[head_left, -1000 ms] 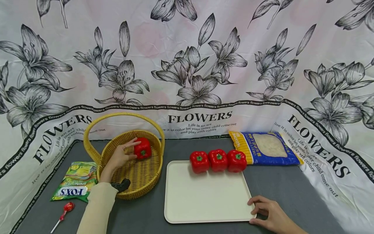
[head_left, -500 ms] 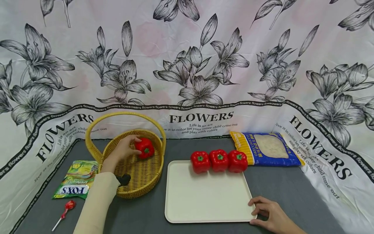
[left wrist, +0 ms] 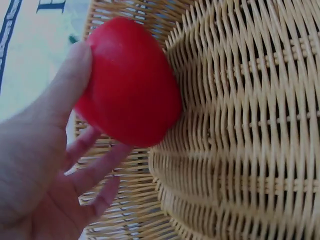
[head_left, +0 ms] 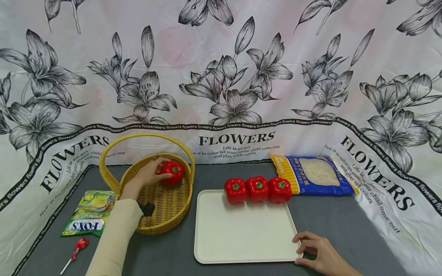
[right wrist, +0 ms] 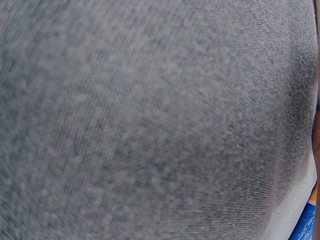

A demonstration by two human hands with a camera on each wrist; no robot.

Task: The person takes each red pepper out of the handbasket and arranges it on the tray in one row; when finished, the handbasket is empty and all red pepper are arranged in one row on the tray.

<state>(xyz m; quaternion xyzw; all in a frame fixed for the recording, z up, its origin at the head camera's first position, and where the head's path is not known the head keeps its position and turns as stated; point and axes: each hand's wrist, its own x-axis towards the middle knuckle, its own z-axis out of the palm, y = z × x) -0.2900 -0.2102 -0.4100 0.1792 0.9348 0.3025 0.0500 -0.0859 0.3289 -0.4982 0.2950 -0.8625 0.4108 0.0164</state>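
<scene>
Inside the yellow wicker basket (head_left: 172, 220), my left hand (head_left: 145, 176) holds a red bell pepper (head_left: 174, 172) with a green stem. The left wrist view shows the thumb on one side of the bell pepper (left wrist: 132, 82) and fingers beneath it, close to the woven wall (left wrist: 240, 125). My right hand (head_left: 319, 251) grips the near right corner of a cream tray (head_left: 245, 237), fingers curled over its edge. Three more red bell peppers (head_left: 258, 189) stand in a row along the tray's far edge. The right wrist view is mostly blurred grey.
A blue and yellow pasta bag (head_left: 315, 175) lies behind the tray's right side. Left of the basket are a green FOX'S candy bag (head_left: 90, 212) and a red lollipop (head_left: 80, 245). The basket's tall handle (head_left: 148, 135) arches over its far side. A floral cloth hangs behind.
My left hand has shifted slightly right and closed around the bell pepper, which has turned and moved a little up and right. The right hand stays at the tray's corner.
</scene>
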